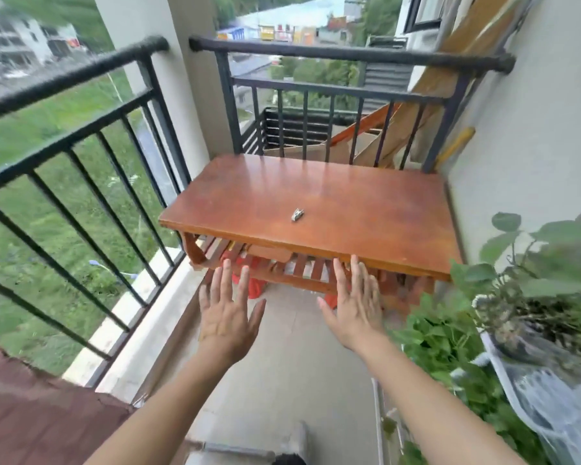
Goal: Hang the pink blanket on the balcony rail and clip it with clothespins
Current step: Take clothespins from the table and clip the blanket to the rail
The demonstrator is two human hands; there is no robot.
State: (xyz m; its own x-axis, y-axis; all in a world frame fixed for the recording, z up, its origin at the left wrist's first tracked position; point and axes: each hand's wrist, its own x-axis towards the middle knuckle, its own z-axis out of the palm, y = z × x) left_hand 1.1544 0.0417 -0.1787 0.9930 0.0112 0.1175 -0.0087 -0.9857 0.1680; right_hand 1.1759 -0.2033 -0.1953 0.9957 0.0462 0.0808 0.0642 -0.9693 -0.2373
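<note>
Clothespin on table, beyond both empty spread hands.

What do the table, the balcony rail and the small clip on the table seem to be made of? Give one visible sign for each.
Table: probably varnished wood, reddish-brown with a soft sheen.
Balcony rail: likely dark-painted metal, with thin straight bars.
Clip: apparently bare metal, silvery and glinting; too small to be sure.

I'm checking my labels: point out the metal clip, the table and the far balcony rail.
metal clip [297,214], head view, middle of its body.
table [366,209], head view, bare top.
far balcony rail [349,54], head view, top bar.
</note>
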